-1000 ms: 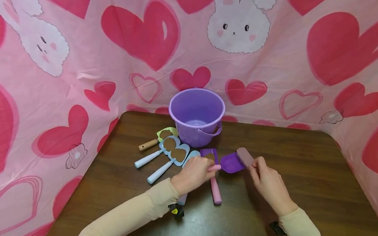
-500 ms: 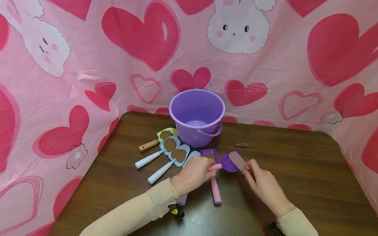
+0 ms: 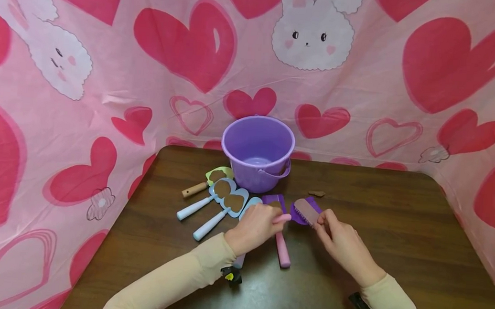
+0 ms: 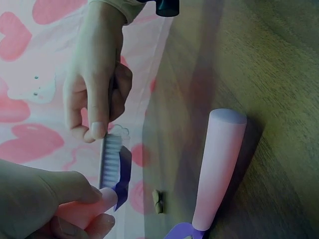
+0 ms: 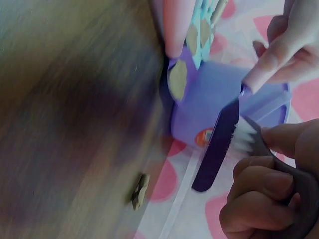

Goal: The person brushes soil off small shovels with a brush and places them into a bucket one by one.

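My left hand (image 3: 254, 229) grips the pink handle of a small toy shovel, its purple blade (image 5: 219, 144) raised above the table. Thumb and fingers of my right hand (image 3: 346, 245) pinch the grey-brown handle of a small brush (image 3: 306, 210). White bristles (image 5: 244, 135) lie against the blade in the right wrist view. From the head view, the brush covers much of the blade. Beyond them a small brown clump (image 3: 316, 194) lies on the table. Below my left hand is another purple shovel with a pink handle (image 3: 282, 250), brown material on its blade.
A purple bucket (image 3: 252, 175) stands at the table's back with its handle down. In front and to the left lie light blue shovels (image 3: 210, 224) and a green one with a wooden handle (image 3: 194, 190), with brown material on them. Pink heart-patterned cloth (image 3: 378, 77) hangs behind the table.
My right hand has moved the brush leftward across the shovel's blade. The brown clump has come into view on the table behind it and shifted slightly. My left hand stays nearly still.
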`<state>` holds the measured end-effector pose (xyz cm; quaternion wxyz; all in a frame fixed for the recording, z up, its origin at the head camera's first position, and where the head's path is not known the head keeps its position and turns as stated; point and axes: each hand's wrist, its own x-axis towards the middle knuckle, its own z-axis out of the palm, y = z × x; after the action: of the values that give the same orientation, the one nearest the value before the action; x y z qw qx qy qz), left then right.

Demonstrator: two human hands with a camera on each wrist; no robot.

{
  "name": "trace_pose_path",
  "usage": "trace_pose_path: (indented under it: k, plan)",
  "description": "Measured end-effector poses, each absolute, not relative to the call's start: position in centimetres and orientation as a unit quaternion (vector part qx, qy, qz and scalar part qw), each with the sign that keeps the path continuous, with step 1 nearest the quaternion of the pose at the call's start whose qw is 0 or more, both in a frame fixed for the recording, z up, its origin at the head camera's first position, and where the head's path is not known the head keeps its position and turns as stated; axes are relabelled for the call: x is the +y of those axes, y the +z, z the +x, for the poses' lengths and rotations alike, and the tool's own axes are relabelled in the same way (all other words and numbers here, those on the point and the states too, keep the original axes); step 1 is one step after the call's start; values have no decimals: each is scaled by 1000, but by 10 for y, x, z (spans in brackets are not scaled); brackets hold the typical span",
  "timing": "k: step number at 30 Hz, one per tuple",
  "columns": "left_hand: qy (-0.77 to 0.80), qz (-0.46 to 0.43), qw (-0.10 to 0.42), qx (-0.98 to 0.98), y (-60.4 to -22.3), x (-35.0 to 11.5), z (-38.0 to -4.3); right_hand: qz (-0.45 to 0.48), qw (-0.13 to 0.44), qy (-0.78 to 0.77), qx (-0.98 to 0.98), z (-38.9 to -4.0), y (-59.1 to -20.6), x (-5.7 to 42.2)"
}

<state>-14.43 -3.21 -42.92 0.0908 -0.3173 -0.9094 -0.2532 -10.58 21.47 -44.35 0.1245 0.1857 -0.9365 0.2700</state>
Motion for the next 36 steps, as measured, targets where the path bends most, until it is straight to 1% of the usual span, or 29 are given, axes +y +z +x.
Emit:
trace_pose_path:
  k: [5,13,22,27,31,36]
  plan:
    - [-250,-316,92,-910,-429,-30,-144,206,124,276,-931,-105,-445,210]
    - [-244,-310,101,-913,-429,-31,-145,158,88,278,-943,-110,-445,221]
    - [-240,-312,94,-915,-431,-31,-146,133,93,265,-951,-113,-445,230]
    - [-240,-309,94,-916,-433,-29,-147,166,93,279,-941,-111,-444,219]
    - [-244,-307,91,-916,-433,-30,-147,202,105,284,-931,-110,-446,209]
    - [-247,-309,86,-914,-432,-31,-147,197,111,283,-932,-109,-450,210]
